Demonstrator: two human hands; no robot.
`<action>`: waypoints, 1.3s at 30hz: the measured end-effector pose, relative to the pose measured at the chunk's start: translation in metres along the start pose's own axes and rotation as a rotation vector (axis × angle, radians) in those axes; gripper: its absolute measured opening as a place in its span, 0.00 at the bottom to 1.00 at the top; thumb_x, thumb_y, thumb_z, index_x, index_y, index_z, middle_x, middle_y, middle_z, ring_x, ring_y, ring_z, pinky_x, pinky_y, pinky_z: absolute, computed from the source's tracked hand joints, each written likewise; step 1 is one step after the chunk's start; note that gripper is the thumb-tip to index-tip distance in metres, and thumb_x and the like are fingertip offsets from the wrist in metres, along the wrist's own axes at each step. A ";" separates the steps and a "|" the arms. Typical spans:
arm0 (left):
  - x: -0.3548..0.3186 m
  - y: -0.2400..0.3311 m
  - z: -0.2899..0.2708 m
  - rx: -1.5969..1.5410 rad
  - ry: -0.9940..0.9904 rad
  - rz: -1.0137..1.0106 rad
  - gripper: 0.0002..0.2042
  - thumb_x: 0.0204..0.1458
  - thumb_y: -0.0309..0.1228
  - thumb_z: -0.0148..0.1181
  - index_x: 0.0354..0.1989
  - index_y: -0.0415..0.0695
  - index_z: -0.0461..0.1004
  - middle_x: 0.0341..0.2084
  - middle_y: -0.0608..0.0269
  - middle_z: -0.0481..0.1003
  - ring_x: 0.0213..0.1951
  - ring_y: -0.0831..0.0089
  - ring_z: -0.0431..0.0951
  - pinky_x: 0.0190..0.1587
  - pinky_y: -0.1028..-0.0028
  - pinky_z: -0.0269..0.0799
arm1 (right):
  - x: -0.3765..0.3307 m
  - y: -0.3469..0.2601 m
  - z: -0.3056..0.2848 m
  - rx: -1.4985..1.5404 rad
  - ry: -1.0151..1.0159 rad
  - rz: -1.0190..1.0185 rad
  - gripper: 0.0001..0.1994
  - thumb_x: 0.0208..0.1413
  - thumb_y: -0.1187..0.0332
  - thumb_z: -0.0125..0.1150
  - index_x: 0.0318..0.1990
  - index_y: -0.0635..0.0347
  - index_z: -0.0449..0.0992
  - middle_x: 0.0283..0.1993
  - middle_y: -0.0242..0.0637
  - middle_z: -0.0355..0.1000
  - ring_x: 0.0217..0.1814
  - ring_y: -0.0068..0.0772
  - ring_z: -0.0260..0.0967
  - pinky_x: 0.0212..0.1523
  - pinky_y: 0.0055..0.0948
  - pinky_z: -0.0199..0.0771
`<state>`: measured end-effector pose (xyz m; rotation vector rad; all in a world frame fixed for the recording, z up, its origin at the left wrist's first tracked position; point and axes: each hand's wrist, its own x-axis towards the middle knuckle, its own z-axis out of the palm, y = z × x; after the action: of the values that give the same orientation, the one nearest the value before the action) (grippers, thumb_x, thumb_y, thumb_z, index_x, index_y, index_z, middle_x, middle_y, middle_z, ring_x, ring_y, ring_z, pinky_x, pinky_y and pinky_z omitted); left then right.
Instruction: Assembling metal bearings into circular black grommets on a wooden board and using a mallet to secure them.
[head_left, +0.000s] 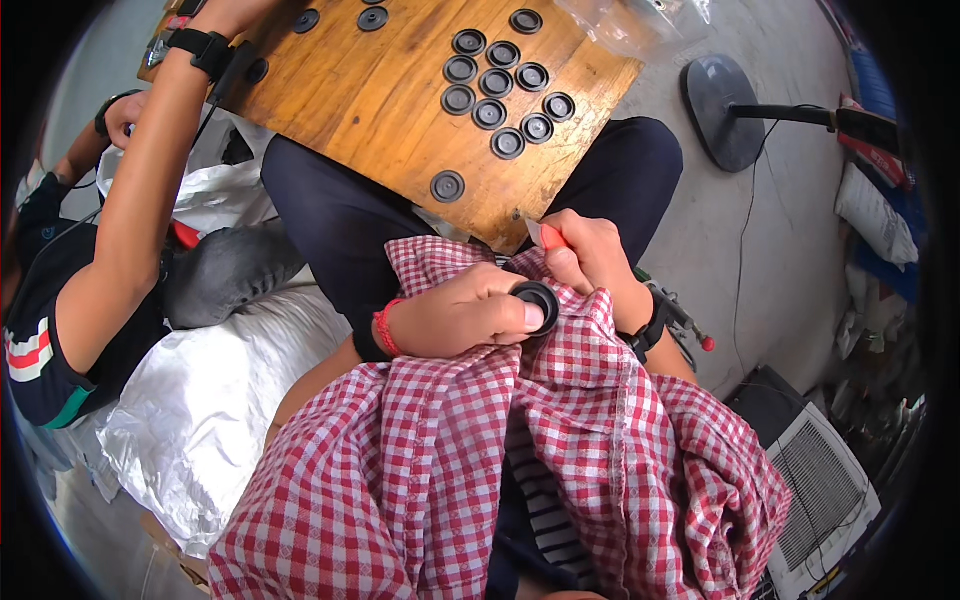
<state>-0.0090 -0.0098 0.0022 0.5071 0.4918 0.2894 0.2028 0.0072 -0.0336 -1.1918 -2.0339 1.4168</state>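
Note:
My left hand (448, 316), a red string round its wrist, is closed on a round black rubber cap (545, 294), the thumb pressed on its face. Just beyond and to the right, my right hand (590, 258) grips a small knife (551, 238) with an orange handle. Its short pale blade points up and left, apart from the cap in my left hand. Both hands are over the red-and-white checked cloth (440, 440) spread across my lap.
Several similar black caps (496, 83) lie on the wooden table (350, 110) ahead. A clear plastic bag (650, 25) sits at its far right corner. At left, a co-worker's arm (150, 180) reaches over the table near a silvery sack (210, 390). A black stand base (722, 112) is on the right.

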 end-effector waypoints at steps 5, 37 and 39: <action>-0.001 0.005 -0.003 -0.005 0.107 0.047 0.15 0.54 0.33 0.48 0.16 0.45 0.61 0.13 0.74 0.59 0.18 0.85 0.54 0.22 0.79 0.51 | 0.009 -0.007 -0.012 0.155 0.013 -0.396 0.20 0.52 0.49 0.57 0.27 0.60 0.69 0.21 0.39 0.64 0.21 0.43 0.65 0.22 0.34 0.64; -0.001 0.005 -0.043 1.401 0.961 0.007 0.25 0.40 0.41 0.69 0.43 0.43 0.67 0.37 0.57 0.74 0.34 0.63 0.77 0.37 0.68 0.72 | 0.072 0.010 -0.046 -0.562 0.430 0.209 0.14 0.53 0.69 0.55 0.46 0.63 0.70 0.40 0.52 0.70 0.40 0.57 0.69 0.39 0.44 0.70; 0.000 0.010 -0.045 1.365 0.970 0.048 0.20 0.43 0.35 0.66 0.42 0.43 0.67 0.33 0.58 0.74 0.34 0.60 0.77 0.35 0.66 0.72 | 0.092 -0.001 -0.055 -0.527 0.373 0.225 0.14 0.53 0.68 0.55 0.45 0.64 0.70 0.40 0.54 0.71 0.40 0.57 0.69 0.40 0.44 0.70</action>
<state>-0.0336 0.0164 -0.0266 1.7277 1.6465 0.1935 0.1896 0.1134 -0.0233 -1.7899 -2.1018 0.6673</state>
